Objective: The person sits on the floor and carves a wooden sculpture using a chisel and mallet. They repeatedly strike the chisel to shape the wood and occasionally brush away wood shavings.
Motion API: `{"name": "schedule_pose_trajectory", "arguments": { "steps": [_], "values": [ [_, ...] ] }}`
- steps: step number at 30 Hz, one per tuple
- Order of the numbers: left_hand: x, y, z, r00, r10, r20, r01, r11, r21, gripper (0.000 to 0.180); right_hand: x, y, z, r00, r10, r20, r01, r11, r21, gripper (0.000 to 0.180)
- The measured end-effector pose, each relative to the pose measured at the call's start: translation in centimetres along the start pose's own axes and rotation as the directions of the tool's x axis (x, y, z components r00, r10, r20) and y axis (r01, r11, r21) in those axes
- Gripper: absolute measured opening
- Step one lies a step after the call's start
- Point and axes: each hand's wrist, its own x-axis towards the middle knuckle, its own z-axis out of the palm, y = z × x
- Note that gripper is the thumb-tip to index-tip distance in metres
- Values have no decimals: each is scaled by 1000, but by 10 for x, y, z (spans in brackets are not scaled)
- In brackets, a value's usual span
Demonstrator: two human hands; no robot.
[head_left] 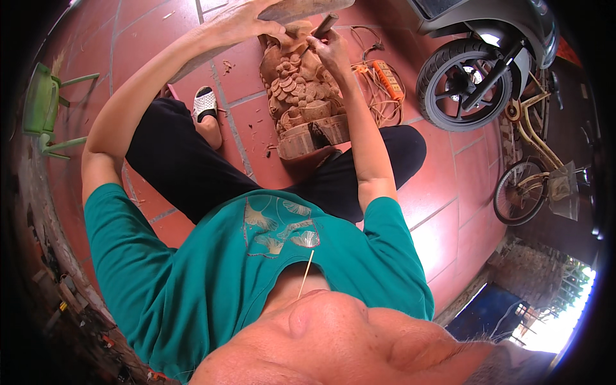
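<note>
Between my legs on the floor stands a brown wood carving (296,96) with rounded coin-like discs and bowl shapes cut in relief. My right hand (332,52) is closed around a chisel (326,24); its dark handle sticks up past the fingers, and its thin blade points down at the carving's upper part. Near the top edge of the picture, my left hand (247,24) grips a long, thick wooden club (314,8) that reaches over the carving's far end. Part of this club lies hidden behind my left forearm.
An orange power strip (388,80) with tangled cords lies right of the carving. Beyond it stand a motorbike (431,83) and a bicycle (536,141). A green plastic chair (37,99) is at the far left. Wood chips (226,66) dot the red tiles near my sandal (205,99).
</note>
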Motion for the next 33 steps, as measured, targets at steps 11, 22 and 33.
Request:
{"name": "schedule_pose_trajectory", "arguments": {
  "steps": [11,22,33],
  "values": [
    [-1,33,-5,999,-22,23,16,978,207,86,0,4,3,997,32,70,-32,999,-7,24],
    [0,48,-5,999,34,23,-37,989,143,85,2,12,3,989,100,112,-105,994,34,25],
    [-1,55,-4,997,-34,-63,51,953,300,83,6,25,3,991,22,131,-28,999,45,24]
  ]
}}
